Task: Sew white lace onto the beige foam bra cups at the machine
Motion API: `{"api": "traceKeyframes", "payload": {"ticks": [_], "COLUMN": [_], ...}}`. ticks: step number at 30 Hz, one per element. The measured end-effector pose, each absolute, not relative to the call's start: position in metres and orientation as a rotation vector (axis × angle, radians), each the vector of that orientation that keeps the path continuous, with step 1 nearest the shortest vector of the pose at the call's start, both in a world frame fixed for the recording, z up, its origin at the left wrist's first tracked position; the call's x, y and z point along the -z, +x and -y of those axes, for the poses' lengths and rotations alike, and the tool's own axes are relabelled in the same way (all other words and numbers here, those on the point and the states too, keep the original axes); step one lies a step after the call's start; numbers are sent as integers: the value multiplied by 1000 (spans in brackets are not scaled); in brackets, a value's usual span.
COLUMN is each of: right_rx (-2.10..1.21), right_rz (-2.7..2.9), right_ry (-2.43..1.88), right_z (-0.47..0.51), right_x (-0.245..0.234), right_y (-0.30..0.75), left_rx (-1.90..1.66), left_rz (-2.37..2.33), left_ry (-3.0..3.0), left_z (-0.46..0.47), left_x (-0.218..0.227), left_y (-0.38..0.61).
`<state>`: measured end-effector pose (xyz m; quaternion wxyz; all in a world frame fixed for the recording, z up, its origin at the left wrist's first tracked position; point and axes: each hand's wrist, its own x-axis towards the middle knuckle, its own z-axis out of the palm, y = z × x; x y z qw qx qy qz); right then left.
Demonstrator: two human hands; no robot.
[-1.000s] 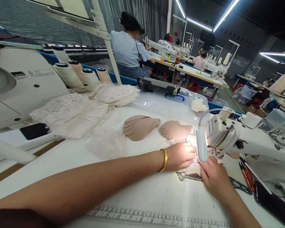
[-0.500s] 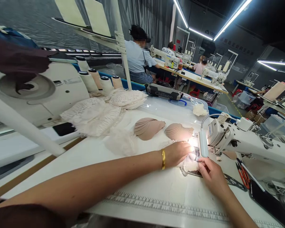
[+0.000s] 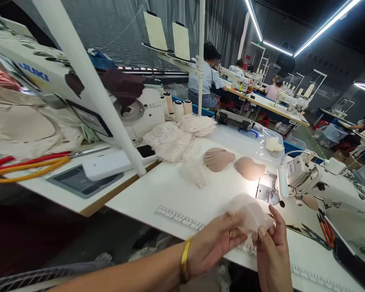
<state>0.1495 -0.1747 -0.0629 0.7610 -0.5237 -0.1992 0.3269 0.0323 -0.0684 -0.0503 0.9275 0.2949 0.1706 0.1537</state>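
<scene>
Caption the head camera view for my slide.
Left hand and right hand hold a sheer pale fabric piece over the white table, near the sewing machine.

- "JUKI", blue capitals: on the body of the white sewing machine (image 3: 33, 69) at far left.
- "Claison", pale letters: on the side of the dark case (image 3: 235, 120) at the rear of the tabletop (image 3: 170, 190).
- Printed ruler scale (image 3: 178, 217): along the tabletop's near edge; digits too small to read.
- Blue label: on the head of the near sewing machine (image 3: 301, 172); illegible.
- White wall lettering (image 3: 287, 46): far wall; illegible.
</scene>
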Motion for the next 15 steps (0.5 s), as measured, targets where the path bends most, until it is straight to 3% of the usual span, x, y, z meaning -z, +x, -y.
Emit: {"api": "traceKeyframes", "payload": {"ticks": [4,10,15], "right_rx": [-727,-629,-416], "right_rz": [465,406,460], "right_ry": [-1192,-1227,-1338], "right_z": [191,187,190], "right_x": [75,70,80], "right_y": [142,160,168], "left_rx": [-502,-283,-581], "left_rz": [-438,-406,-389], "left_ry": [626,472,941], "left_z": [50,51,59], "left_x": [36,41,43], "left_y": [46,50,53]}}
